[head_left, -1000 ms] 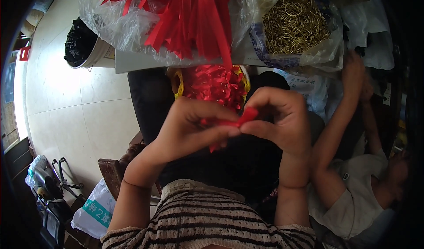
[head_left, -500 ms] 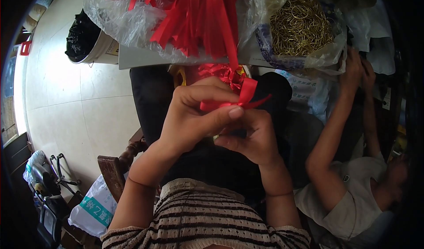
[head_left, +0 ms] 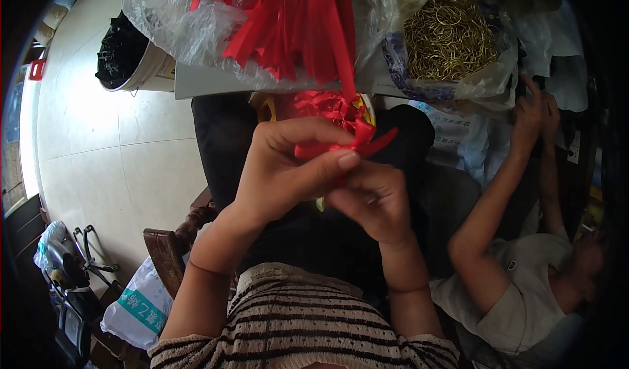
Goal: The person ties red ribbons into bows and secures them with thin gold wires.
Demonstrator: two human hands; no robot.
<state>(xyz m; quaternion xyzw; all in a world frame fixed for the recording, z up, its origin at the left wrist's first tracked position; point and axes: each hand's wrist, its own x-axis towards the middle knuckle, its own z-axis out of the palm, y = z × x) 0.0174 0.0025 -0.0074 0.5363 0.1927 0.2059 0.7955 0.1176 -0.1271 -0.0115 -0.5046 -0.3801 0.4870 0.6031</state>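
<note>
Above my lap, my left hand (head_left: 278, 166) pinches a red ribbon (head_left: 364, 133) between thumb and forefinger. The ribbon is folded into a loop, and one tail sticks out to the right. Just below and to the right, my right hand (head_left: 377, 202) is closed, its fingertips curled in under the left thumb. A sliver of red shows at those fingertips; most of what they grip is hidden. Beyond my hands, a container of red ribbon pieces (head_left: 331, 106) sits between my knees, partly covered by my left hand.
On the grey table (head_left: 203, 89) ahead lie many cut red ribbons (head_left: 288, 35) on clear plastic and a bag of gold-coloured metal rings (head_left: 449, 35). A bucket with a black liner (head_left: 147, 74) stands left. A wooden chair (head_left: 167, 251) is beside me. A co-worker's arms (head_left: 498, 192) reach in at right.
The ribbon loop has sunk and tilted between my hands. My right fingers have drawn in closer under the left thumb. The co-worker's hands have shifted slightly.
</note>
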